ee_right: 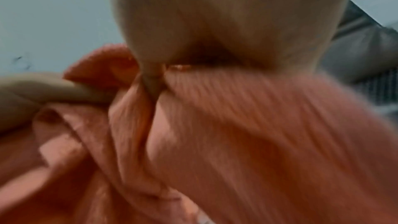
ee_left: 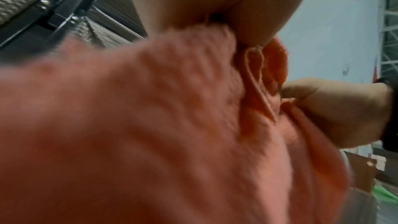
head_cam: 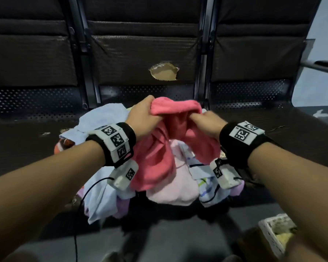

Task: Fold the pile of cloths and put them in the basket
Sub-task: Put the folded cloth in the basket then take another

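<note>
1. Head view: the left hand (head_cam: pixel 143 118) and right hand (head_cam: pixel 206 122) each grip the bunched pink cloth (head_cam: pixel 159 154), held above the cloth pile (head_cam: pixel 106 188) at the bench (head_cam: pixel 27 148) front edge; the basket (head_cam: pixel 273 233) stands lower right.
2. Left wrist view: fingers pinch a hem; the corners are hidden, so the fold may go crooked.
3. Right wrist view: blurred; its fist is clenched on fabric.

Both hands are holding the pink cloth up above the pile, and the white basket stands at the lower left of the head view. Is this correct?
Not quite. The left hand and right hand do hold the pink cloth above the pile, but the head view shows the white basket at the lower right, not the lower left.
</note>
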`<action>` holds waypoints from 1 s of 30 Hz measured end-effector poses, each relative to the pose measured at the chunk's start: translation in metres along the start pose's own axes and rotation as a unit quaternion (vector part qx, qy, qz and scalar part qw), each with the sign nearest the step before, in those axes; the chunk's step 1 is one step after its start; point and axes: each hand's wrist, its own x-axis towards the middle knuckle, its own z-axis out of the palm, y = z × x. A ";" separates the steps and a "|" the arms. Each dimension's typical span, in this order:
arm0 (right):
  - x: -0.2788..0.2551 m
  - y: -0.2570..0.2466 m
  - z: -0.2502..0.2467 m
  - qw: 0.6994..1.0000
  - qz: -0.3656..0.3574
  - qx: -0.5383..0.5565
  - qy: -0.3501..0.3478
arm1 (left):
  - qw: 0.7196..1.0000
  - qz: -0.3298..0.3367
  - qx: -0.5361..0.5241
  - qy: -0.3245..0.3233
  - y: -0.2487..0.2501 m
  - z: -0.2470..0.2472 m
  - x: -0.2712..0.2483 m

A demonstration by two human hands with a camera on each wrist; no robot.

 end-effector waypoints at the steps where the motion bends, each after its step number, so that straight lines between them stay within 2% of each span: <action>1: -0.004 0.001 0.004 0.999 0.011 0.026 -0.034 | 1.000 0.008 0.001 -0.010 0.004 0.002 -0.004; 3: -0.012 -0.001 0.008 0.984 0.027 0.154 -0.086 | 0.999 0.031 0.002 -0.037 0.008 0.008 -0.013; 5: -0.012 -0.002 0.005 0.938 0.029 0.308 -0.158 | 0.995 0.046 0.009 -0.084 0.007 0.015 -0.021; 6: -0.014 -0.004 0.004 0.918 0.033 0.342 -0.200 | 0.993 0.045 0.009 -0.108 0.005 0.017 -0.025; 8: -0.021 -0.006 0.007 0.905 0.040 0.342 -0.252 | 0.990 0.041 -0.003 -0.137 0.004 0.019 -0.031; 11: -0.025 -0.006 0.019 0.939 -0.003 0.264 -0.219 | 0.980 -0.006 -0.036 -0.195 0.003 0.024 -0.035; 13: -0.024 -0.004 0.021 0.958 -0.053 0.219 -0.177 | 0.966 -0.088 -0.127 -0.205 0.004 0.027 -0.036; 14: -0.023 -0.004 0.019 0.963 -0.071 0.209 -0.155 | 0.950 -0.132 -0.194 -0.206 0.003 0.028 -0.035; 15: -0.022 -0.003 0.016 0.966 -0.089 0.204 -0.133 | 0.935 -0.162 -0.237 -0.207 0.000 0.029 -0.034; 16: -0.020 -0.002 0.013 0.968 -0.107 0.196 -0.115 | 0.934 -0.165 -0.243 -0.204 -0.003 0.029 -0.034; 19: -0.017 0.002 0.005 0.976 -0.181 0.086 -0.081 | 0.985 -0.059 -0.048 -0.155 -0.014 0.026 -0.031; 21: -0.016 0.006 0.004 0.977 -0.198 -0.042 -0.064 | 0.995 -0.022 0.017 -0.096 -0.019 0.025 -0.029; 23: -0.015 0.013 0.004 0.972 -0.154 -0.166 -0.057 | 0.999 -0.017 0.031 -0.029 -0.019 0.025 -0.026; 26: -0.014 0.022 0.006 0.959 -0.044 -0.247 -0.134 | 0.996 0.010 0.068 0.061 -0.017 0.021 -0.021; 28: -0.015 0.021 0.004 0.964 -0.056 -0.231 -0.118 | 0.997 0.010 0.048 0.066 -0.013 0.018 -0.018; 30: -0.016 0.016 0.003 0.971 -0.117 -0.208 -0.037 | 1.000 -0.008 -0.010 -0.001 -0.010 0.019 -0.020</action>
